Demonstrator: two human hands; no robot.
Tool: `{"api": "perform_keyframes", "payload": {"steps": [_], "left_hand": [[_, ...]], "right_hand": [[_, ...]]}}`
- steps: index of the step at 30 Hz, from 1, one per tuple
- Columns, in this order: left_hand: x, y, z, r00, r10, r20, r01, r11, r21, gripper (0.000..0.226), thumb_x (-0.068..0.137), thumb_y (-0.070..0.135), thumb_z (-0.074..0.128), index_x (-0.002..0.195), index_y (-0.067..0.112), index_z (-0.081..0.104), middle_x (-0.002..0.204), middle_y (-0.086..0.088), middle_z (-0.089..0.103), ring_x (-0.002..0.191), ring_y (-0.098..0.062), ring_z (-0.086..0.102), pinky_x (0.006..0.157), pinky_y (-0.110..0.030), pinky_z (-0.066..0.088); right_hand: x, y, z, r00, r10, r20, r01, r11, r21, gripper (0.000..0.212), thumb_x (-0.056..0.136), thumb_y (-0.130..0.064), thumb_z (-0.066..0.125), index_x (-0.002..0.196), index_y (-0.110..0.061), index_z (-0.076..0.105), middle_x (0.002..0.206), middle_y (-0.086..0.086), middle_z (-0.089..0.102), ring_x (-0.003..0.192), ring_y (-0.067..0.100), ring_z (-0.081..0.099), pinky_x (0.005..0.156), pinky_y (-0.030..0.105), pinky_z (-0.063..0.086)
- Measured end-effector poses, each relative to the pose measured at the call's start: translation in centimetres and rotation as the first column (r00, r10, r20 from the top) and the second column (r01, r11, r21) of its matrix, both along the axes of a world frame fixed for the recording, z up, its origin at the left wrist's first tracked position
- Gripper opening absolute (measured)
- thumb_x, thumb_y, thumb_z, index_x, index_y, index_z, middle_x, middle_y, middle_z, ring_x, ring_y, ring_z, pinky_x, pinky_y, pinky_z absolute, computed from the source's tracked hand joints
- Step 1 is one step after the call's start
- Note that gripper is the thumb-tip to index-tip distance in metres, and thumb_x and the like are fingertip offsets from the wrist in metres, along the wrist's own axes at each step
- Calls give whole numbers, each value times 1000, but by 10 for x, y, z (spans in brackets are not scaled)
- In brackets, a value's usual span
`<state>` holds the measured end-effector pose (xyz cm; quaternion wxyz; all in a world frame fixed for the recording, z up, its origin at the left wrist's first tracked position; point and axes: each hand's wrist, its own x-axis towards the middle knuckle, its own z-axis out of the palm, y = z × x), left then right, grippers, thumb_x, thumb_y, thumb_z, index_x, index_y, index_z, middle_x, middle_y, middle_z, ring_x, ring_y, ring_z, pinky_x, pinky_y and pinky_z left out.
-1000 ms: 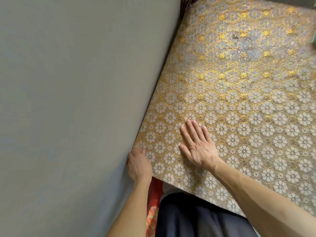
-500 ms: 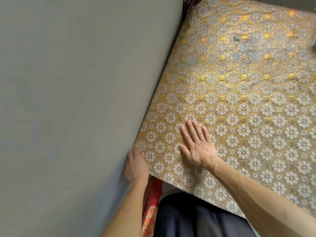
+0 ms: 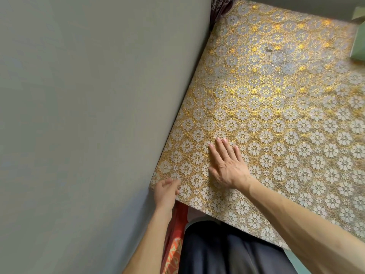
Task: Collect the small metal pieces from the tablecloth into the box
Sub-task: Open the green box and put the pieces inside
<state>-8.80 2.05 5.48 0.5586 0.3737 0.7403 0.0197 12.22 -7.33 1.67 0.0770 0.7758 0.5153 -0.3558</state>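
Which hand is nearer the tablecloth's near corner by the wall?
Left. The left hand is right at that corner; the right hand lies flat on the tablecloth farther in, to the corner's right.

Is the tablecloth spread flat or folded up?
Spread flat. The tablecloth lies smooth right to its near edge, with no folds showing, and the right hand rests flat on it.

Lower centre and lower right of the frame: left forearm (image 3: 150, 238) and right forearm (image 3: 296, 220), both bare to the frame edge, with no sleeve in view. Left hand (image 3: 166, 192) and right hand (image 3: 227, 167) are bare. Bottom centre: dark navy trousers (image 3: 227, 252) of plain fabric with soft folds.
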Motion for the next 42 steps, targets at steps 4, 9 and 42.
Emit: {"api": "perform_keyframes", "payload": {"steps": [4, 9, 42], "left_hand": [[-2, -5, 5, 961, 217, 170, -158, 940, -303, 25, 86, 7, 75, 111, 10, 70, 93, -4, 73, 60, -6, 56, 53, -19, 41], [4, -23, 6, 962, 146, 232, -54, 931, -361, 24, 87, 18, 77, 111, 16, 76, 99, -1, 78, 67, -8, 59, 61, -22, 40], [64, -163, 63, 845, 282, 455, -12, 860, -511, 28, 93, 13, 62, 121, 9, 60, 117, -7, 74, 93, -18, 66, 71, -29, 46]], "right_hand": [[-3, 4, 27, 976, -173, -130, 179, 983, 37, 71, 103, -53, 36, 160, -20, 11, 168, 11, -3, 155, 30, 4, 125, 53, 13], [-20, -20, 47, 472, -674, -568, 674, 691, -260, 34, 100, -38, 58, 125, -16, 61, 115, 2, 69, 89, 8, 65, 75, 20, 54], [-10, -175, 112, 154, -678, -719, 802, 511, -310, 24, 86, -20, 80, 101, -5, 69, 79, 5, 73, 67, 13, 62, 66, 26, 53]]}}
